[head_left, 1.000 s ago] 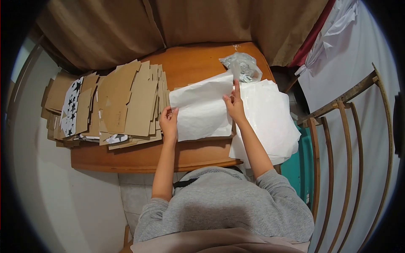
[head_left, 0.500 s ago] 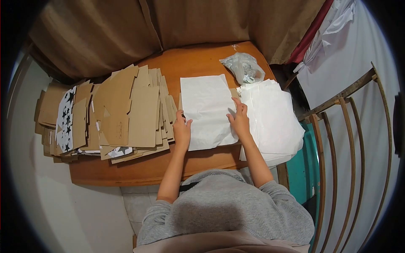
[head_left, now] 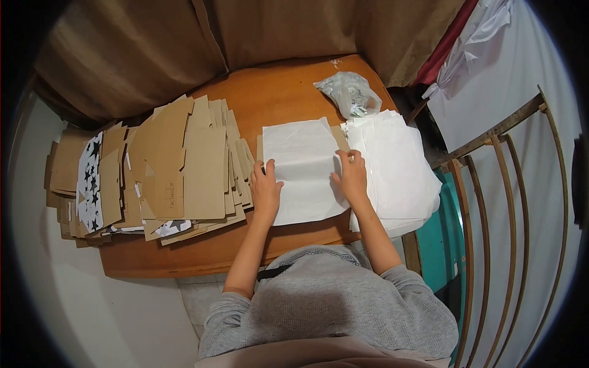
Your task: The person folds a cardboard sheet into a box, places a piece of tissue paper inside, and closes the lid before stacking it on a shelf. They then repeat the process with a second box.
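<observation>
A white sheet of paper [head_left: 304, 153] lies on the table in front of me, with a faint bend across its middle. Strips of brown cardboard [head_left: 339, 137] show from under its upper edges. At the sheet's left edge rests my left hand [head_left: 265, 187], open, its thumb on the paper and its fingers spread along the side. My right hand [head_left: 353, 178] is at the opposite edge, also open, with bent fingers apart and the thumb over the paper. A stack of white sheets [head_left: 396, 172] lies just right of that hand.
Overlapping piles of folded brown cardboard [head_left: 205, 165] cover the table's left side; one star-patterned piece [head_left: 92, 184] stands among them. A clear plastic bag [head_left: 353, 95] with small silvery contents lies at the back right. Wooden bars [head_left: 485, 227] rise beyond the table [head_left: 279, 92] on the right.
The sheet lies slightly lower in view and looks flatter, with a bend across its middle. My hands have shifted slightly on its edges, fingers more spread. The camera view has moved slightly.
</observation>
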{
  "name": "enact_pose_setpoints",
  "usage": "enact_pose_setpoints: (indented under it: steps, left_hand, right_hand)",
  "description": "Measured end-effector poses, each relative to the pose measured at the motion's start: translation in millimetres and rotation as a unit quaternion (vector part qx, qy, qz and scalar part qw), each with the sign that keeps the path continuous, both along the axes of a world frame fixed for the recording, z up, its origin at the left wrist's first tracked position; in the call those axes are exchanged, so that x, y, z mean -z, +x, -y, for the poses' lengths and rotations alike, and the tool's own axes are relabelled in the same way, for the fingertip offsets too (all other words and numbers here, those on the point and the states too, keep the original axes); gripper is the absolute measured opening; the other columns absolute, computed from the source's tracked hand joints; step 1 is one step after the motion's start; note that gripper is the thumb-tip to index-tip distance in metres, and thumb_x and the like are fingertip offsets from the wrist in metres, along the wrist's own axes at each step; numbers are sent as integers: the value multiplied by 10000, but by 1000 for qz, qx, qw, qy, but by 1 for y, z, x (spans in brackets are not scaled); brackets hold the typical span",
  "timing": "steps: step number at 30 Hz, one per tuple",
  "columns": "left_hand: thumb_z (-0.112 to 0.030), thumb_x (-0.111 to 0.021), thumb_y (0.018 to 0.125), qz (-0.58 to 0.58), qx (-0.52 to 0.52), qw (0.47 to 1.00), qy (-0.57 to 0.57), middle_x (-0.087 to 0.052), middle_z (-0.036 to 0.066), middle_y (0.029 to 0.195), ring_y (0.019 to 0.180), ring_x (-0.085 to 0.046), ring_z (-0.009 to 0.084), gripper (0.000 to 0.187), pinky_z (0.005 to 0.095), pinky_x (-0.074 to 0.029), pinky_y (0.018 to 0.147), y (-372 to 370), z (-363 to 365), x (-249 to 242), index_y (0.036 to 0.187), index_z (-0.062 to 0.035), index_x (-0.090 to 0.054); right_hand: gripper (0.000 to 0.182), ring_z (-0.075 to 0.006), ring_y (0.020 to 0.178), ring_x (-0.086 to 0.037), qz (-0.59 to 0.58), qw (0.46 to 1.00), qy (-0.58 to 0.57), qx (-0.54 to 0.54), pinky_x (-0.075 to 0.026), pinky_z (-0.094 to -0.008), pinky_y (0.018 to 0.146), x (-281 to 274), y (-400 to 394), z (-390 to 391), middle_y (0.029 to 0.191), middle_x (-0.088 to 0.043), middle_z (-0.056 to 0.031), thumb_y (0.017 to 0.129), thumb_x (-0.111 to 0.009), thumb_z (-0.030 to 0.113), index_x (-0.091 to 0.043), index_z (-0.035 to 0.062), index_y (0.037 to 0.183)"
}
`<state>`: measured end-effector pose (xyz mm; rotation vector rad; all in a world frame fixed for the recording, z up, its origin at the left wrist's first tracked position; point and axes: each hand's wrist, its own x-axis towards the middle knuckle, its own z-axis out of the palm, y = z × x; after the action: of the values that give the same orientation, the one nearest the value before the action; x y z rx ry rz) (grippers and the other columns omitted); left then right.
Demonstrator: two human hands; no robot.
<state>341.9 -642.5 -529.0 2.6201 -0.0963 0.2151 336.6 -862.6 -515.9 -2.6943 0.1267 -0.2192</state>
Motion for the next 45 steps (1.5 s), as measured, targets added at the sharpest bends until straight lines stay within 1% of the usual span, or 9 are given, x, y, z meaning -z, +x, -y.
enact_pose_setpoints:
  steps: [7,16,25,28,32,37,40,42,45]
  left_hand:
    - [-101,-766,666,83,174,981,15,-401,131,1373,1270,-383,314,678,495,-322,1029,36,3,0,1272,-101,-461]
    - [13,-668,659,107,173,975,90,-608,82,1174,1094,-565,310,603,413,-444,936,60,4,66,1222,-140,-517]
    - [-268,-700,773,47,210,976,29,-555,104,1255,1207,-481,323,508,449,-403,959,55,3,37,1235,-149,-525]
    - [-371,-667,807,143,109,979,95,-494,153,1297,1250,-401,348,535,498,-360,968,48,3,29,1254,-121,-510]
    - [-293,-677,808,3,-72,997,-6,-464,181,1271,1240,-368,381,529,521,-330,977,37,-2,23,1231,-35,-492]
    - [-191,-686,789,44,-5,998,-48,-486,175,1210,1154,-437,371,446,478,-397,910,10,-8,15,1168,-34,-511]
    - [-158,-700,766,-125,138,974,-129,-455,207,1239,1120,-457,421,507,489,-423,907,2,-3,27,1231,-98,-506]
    - [-134,-681,778,-228,128,964,42,-383,175,1331,1128,-448,466,483,496,-446,918,-6,11,28,1227,-115,-504]
    - [-146,-676,787,-257,68,963,45,-256,248,1407,1195,-372,511,552,511,-424,963,-5,19,38,1295,-135,-460]
  right_hand:
    - [663,-301,1257,-410,85,976,-74,-184,-305,-444,1062,14,25,-7,1302,-470,-113,694,-754,151,-457,147,1287]
    - [464,-228,1089,-528,183,962,-131,-158,-387,-369,946,48,35,-4,1107,-596,-49,681,-638,39,-556,134,1128]
    - [345,-244,1053,-544,124,970,28,-207,-392,-357,919,40,37,2,1073,-607,-55,757,-651,104,-579,117,1095]
    - [255,-258,1005,-554,177,958,161,-161,-411,-381,883,36,41,8,1014,-610,-75,786,-630,112,-607,104,1040]
    - [167,-274,921,-568,209,972,109,-15,-433,-391,825,33,32,13,916,-605,-98,793,-609,98,-623,86,959]
    - [166,-307,790,-614,5,984,177,-34,-488,-394,718,20,6,15,862,-607,-156,777,-617,79,-597,15,928]
    - [244,-346,907,-623,-133,974,141,-114,-505,-404,771,39,3,9,992,-609,-203,784,-631,104,-579,36,1013]
    - [364,-371,908,-619,-141,986,5,-88,-514,-413,780,55,1,-3,1045,-560,-253,791,-643,129,-560,109,1145]
    - [422,-452,949,-584,-242,970,-36,-21,-497,-465,830,69,7,-11,1193,-439,-303,822,-628,184,-499,177,1224]
